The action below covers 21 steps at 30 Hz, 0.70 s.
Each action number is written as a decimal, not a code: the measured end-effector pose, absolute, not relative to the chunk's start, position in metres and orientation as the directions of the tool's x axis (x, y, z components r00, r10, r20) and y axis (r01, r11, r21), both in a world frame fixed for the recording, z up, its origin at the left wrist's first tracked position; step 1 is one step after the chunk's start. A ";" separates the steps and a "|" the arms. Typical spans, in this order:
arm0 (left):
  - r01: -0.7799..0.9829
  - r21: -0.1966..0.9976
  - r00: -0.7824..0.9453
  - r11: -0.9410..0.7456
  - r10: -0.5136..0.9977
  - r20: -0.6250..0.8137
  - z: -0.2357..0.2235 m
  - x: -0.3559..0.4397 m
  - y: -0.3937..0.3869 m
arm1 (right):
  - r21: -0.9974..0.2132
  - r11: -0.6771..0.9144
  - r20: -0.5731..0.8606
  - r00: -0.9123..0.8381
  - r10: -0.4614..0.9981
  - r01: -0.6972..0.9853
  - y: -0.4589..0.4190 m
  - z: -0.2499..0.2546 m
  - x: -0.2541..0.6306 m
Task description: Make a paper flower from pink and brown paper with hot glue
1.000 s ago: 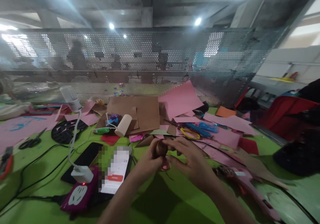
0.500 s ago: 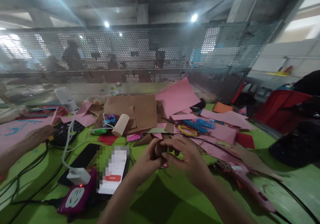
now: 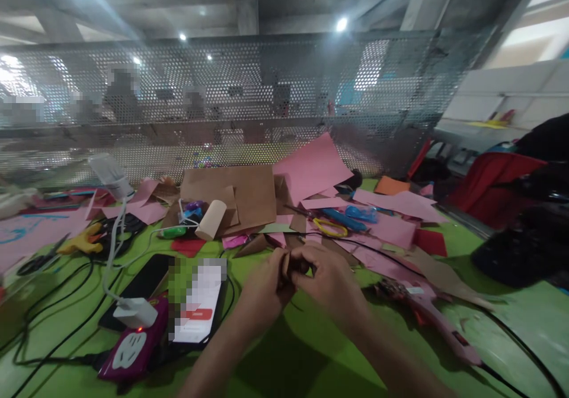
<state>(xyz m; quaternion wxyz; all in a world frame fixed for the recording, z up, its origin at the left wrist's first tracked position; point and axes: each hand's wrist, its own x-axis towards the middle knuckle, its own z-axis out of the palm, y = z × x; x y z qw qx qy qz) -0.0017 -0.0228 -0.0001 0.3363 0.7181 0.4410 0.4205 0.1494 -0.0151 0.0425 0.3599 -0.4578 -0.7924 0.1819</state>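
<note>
My left hand (image 3: 267,285) and my right hand (image 3: 329,279) meet in front of me above the green table (image 3: 284,350). The fingers of both are curled in and closed around a small brown piece (image 3: 287,263), which looks like paper or card. Most of it is hidden by the fingers, and its shape cannot be told. Beyond the hands lie brown and pink paper scraps. A pink hot glue gun (image 3: 438,315) rests to the right of my right hand. Left of my left hand lies a phone with its screen lit (image 3: 202,303).
A purple power strip (image 3: 133,350) with a white charger (image 3: 136,313), a dark phone (image 3: 137,285) and loose cables occupy the left. Yellow-handled scissors (image 3: 331,226), a cardboard tube (image 3: 211,220) and brown card (image 3: 253,193) lie behind. A perforated metal screen (image 3: 249,102) stands across the back.
My hands have drawn closer together around the brown piece. Another person's hand at the left has withdrawn, leaving a yellow item on the table in view. The whole view has shifted slightly.
</note>
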 end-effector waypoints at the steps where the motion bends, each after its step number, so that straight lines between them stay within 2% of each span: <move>1: 0.382 0.837 0.250 -0.392 0.916 0.315 0.000 -0.001 -0.024 | -0.606 0.507 0.402 -0.313 0.860 0.613 -0.015 0.042 0.149; 5: 0.388 0.832 0.247 -0.397 0.914 0.321 -0.001 0.003 -0.024 | -0.572 0.482 0.407 -0.281 0.869 0.663 -0.014 0.041 0.147; 7: 0.250 0.894 0.245 -0.373 0.917 0.314 -0.004 0.004 -0.022 | -0.577 0.520 0.427 -0.310 0.849 0.630 -0.014 0.043 0.147; 10: -0.048 0.966 0.232 -0.255 0.938 0.259 -0.006 0.004 -0.019 | -0.613 0.595 0.476 -0.358 0.803 0.519 -0.015 0.050 0.154; 12: -0.129 0.976 0.211 -0.178 0.956 0.202 -0.005 0.004 -0.017 | -0.633 0.603 0.497 -0.342 0.797 0.486 -0.015 0.054 0.159; 16: -0.086 0.986 0.129 -0.144 0.980 0.154 0.000 0.001 -0.016 | -0.605 0.606 0.495 -0.352 0.794 0.515 -0.014 0.053 0.164; 21: -0.050 0.976 0.126 -0.211 0.968 0.216 0.004 -0.001 -0.017 | -0.518 0.623 0.469 -0.415 0.780 0.586 -0.016 0.048 0.156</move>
